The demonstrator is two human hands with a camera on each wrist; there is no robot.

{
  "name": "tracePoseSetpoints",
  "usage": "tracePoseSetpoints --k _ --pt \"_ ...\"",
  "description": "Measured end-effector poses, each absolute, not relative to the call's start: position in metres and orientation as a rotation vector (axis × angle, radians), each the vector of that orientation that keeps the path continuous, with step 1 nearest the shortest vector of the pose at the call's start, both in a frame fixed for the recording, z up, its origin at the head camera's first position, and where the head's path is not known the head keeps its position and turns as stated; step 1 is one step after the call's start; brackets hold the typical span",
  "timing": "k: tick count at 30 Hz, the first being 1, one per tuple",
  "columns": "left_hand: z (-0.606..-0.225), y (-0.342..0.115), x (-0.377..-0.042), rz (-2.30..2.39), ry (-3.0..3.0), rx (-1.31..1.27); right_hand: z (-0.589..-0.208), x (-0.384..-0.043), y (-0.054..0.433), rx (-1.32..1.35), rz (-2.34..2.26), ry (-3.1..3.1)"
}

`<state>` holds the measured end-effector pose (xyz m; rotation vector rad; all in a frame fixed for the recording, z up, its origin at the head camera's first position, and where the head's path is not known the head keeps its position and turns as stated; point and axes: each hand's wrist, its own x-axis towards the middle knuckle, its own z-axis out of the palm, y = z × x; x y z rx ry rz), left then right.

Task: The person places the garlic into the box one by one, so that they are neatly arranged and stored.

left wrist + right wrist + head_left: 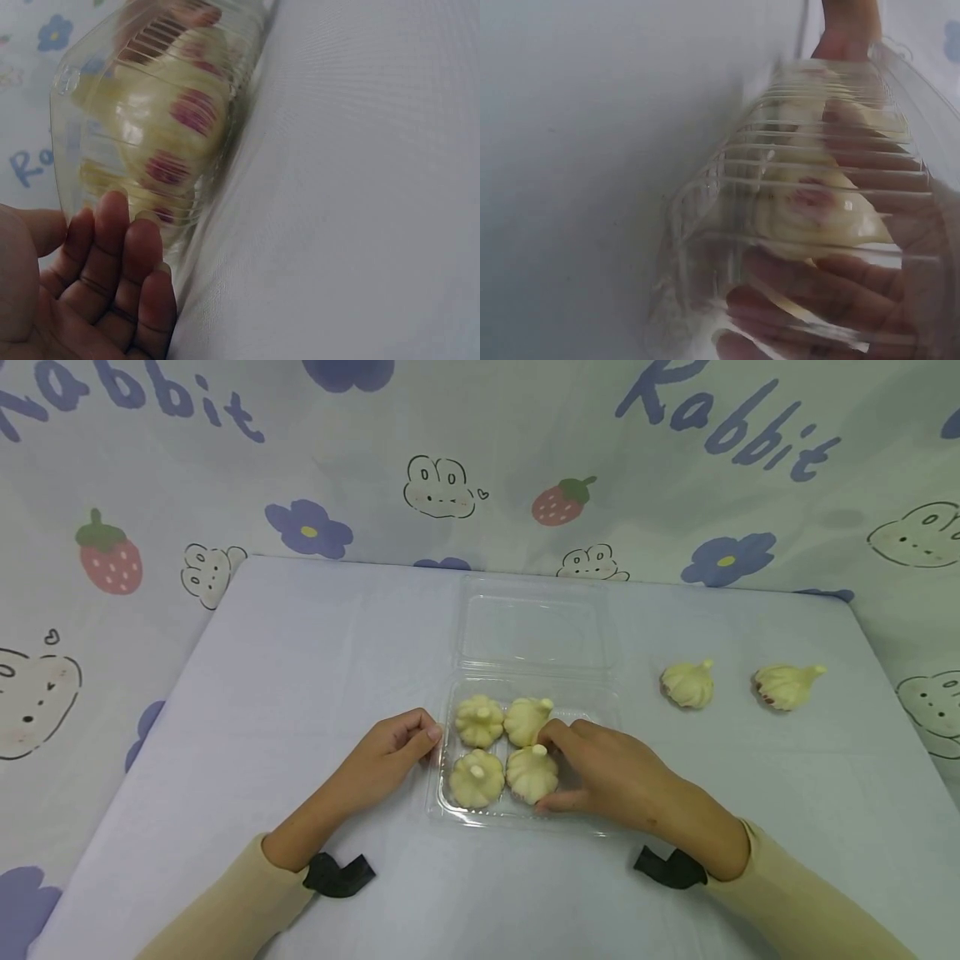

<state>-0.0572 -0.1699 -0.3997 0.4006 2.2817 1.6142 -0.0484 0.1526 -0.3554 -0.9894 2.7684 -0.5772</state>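
Note:
A clear plastic clamshell box (517, 820) lies with its lid folded back, several pale garlic bulbs in its left and middle parts. My left hand (393, 750) pinches the box's left rim, thumb at the edge and fingers (101, 240) against the outer wall. Inside the box, my right hand (615, 772) grips the front middle garlic bulb (532, 774) between thumb and fingers. Beside it sit a front left bulb (477, 779), a back left bulb (480, 722) and a back middle bulb (527, 720). Through the ribbed wall, the right wrist view shows the gripped bulb's purple-marked side.
Two more garlic bulbs lie on the white table to the right of the box, a nearer one (687, 684) and a farther one (787, 686). The open lid (536, 631) lies behind the box. A printed rabbit cloth (480, 460) hangs behind the table.

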Motion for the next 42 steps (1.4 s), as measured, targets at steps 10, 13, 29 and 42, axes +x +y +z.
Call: tracePoseSetpoints --k 10,13,29,42 --pt "-0.3992 -0.1699 -0.0574 1.614 2.289 0.404 -0.3569 -0.0503 0.1548 -1.0 -0.58 2.747" --pt "-0.3988 -0.1699 -0.0575 1.612 2.288 0.405 -0.3566 -0.0514 0.156 -1.002 -0.574 2.732" --pt "-0.3983 -0.1709 -0.0573 1.604 2.295 0.402 -0.3539 -0.0529 0.1614 -1.055 -0.561 2.656" --pt "-0.3983 -0.1704 -0.0572 1.606 2.297 0.398 -0.3562 -0.0521 0.1605 -1.067 -0.577 2.697"
